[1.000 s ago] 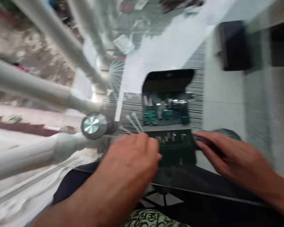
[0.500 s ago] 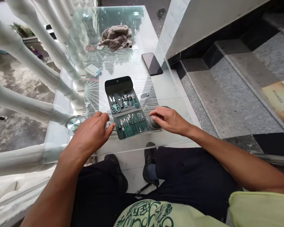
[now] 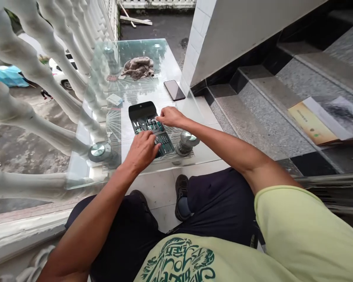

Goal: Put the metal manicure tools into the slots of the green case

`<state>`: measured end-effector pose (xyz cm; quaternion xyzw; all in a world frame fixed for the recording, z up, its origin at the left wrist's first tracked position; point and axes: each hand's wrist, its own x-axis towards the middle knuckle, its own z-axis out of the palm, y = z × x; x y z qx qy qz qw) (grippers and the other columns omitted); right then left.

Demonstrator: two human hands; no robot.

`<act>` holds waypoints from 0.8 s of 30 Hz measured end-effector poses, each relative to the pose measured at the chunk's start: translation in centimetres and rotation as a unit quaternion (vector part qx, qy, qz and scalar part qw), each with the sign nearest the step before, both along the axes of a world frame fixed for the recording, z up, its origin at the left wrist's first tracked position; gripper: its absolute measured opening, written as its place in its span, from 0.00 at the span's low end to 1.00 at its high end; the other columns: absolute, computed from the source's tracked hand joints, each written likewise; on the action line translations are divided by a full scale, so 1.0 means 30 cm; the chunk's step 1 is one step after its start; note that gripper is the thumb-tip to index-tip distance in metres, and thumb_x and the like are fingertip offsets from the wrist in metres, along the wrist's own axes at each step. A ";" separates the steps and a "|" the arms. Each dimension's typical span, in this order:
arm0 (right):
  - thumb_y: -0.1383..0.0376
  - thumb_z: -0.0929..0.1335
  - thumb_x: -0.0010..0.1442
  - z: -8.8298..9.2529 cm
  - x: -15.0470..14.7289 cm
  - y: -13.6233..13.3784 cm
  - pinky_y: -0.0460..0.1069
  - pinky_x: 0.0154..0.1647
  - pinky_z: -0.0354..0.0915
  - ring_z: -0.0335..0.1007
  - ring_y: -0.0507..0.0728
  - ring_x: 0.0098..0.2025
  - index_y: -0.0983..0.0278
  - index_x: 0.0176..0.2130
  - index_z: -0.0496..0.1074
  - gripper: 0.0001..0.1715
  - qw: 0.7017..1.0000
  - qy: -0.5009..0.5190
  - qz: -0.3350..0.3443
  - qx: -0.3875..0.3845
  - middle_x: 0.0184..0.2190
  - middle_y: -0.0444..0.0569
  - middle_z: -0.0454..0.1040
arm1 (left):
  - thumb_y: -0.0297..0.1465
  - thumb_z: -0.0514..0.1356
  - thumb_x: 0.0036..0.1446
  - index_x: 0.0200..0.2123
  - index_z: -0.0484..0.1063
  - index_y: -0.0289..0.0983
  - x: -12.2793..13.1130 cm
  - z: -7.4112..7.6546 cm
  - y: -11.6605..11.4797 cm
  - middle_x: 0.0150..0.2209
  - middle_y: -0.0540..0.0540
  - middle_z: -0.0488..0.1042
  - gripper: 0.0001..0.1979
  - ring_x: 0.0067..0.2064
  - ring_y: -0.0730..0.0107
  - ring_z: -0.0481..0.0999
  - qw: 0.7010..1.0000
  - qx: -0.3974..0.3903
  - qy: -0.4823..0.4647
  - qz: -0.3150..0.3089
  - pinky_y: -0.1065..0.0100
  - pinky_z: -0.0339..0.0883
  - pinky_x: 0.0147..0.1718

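On the glass table (image 3: 159, 169) lies an unfolded dark manicure case (image 3: 142, 110), its lid flap pointing away from me. Small scissors, partly covered by my left hand, and several nail clippers (image 3: 151, 124) sit in its upper half. Slim metal and green tools (image 3: 166, 144) line the lower half. Across the middle of the case rests my left hand (image 3: 141, 150), its fingers bent down and its thumb apart, holding nothing visible. My right hand (image 3: 171, 116) reaches in from the right, thumb and fingers pinched at the top of the rightmost clipper; the exact contact is partly hidden.
Beyond the case are a phone (image 3: 174, 90), a crumpled brown cloth (image 3: 139, 68) and a card (image 3: 115, 99). Round metal-topped table legs (image 3: 187, 143) show near the front edge. White balusters (image 3: 55, 74) border the left; stairs with an open booklet (image 3: 314, 123) rise at right.
My left hand has moved right, from beside the case onto its middle. My right hand has gone from the lower right side up to the clippers. The view has tilted upward.
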<state>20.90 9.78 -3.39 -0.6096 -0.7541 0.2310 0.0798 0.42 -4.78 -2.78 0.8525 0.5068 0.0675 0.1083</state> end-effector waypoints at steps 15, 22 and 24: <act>0.62 0.76 0.78 -0.015 -0.115 0.031 0.55 0.63 0.80 0.90 0.78 0.71 0.71 0.66 0.90 0.24 0.991 -0.122 -0.054 0.031 0.65 0.75 0.91 | 0.58 0.62 0.86 0.90 0.64 0.25 0.065 -0.246 -0.008 0.92 0.21 0.61 0.50 0.93 0.26 0.59 0.998 -0.007 0.003 -0.056 0.36 0.54 0.91; 0.62 0.73 0.79 -0.041 -0.123 0.067 0.57 0.62 0.81 0.91 0.78 0.66 0.73 0.63 0.90 0.23 0.989 -0.084 -0.098 0.070 0.61 0.76 0.91 | 0.66 0.56 0.85 0.94 0.54 0.22 0.076 -0.249 -0.021 0.95 0.23 0.50 0.60 0.96 0.27 0.49 0.997 -0.044 0.034 -0.050 0.37 0.44 0.94; 0.61 0.71 0.80 -0.040 -0.122 0.081 0.59 0.62 0.81 0.91 0.78 0.64 0.73 0.61 0.90 0.23 0.987 -0.070 -0.108 0.097 0.58 0.74 0.92 | 0.66 0.56 0.85 0.94 0.52 0.21 0.079 -0.242 -0.022 0.95 0.22 0.48 0.61 0.96 0.27 0.48 0.997 -0.050 0.037 -0.050 0.37 0.43 0.94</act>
